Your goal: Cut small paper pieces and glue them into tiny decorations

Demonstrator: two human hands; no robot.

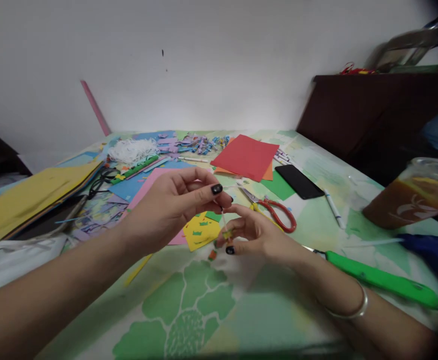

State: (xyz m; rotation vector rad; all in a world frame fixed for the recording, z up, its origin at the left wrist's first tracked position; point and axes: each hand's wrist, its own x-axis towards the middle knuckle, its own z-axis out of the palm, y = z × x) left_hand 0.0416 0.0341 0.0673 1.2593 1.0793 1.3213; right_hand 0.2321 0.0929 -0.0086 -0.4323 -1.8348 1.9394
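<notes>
My left hand [177, 202] is closed in a pinch at the upper end of a thin white string [224, 220], above the middle of the table. Below and to the right, my right hand [262, 235] curls its thumb and fingers around the string's lower part, where small green, yellow and orange pieces hang. One orange and green piece [212, 255] dangles just left of the right thumb, blurred. Behind the hands lies a yellow paper [200, 239] with green scraps on it. Red-handled scissors [277, 212] rest open beyond the right hand.
A green utility knife [384, 280] lies by my right forearm. Further back are a black phone [299, 181], a marker [334, 209] and red paper [246, 156]. A drink cup [406, 200] stands right. White paper shreds [133, 150] and yellow sheets [35, 197] lie left.
</notes>
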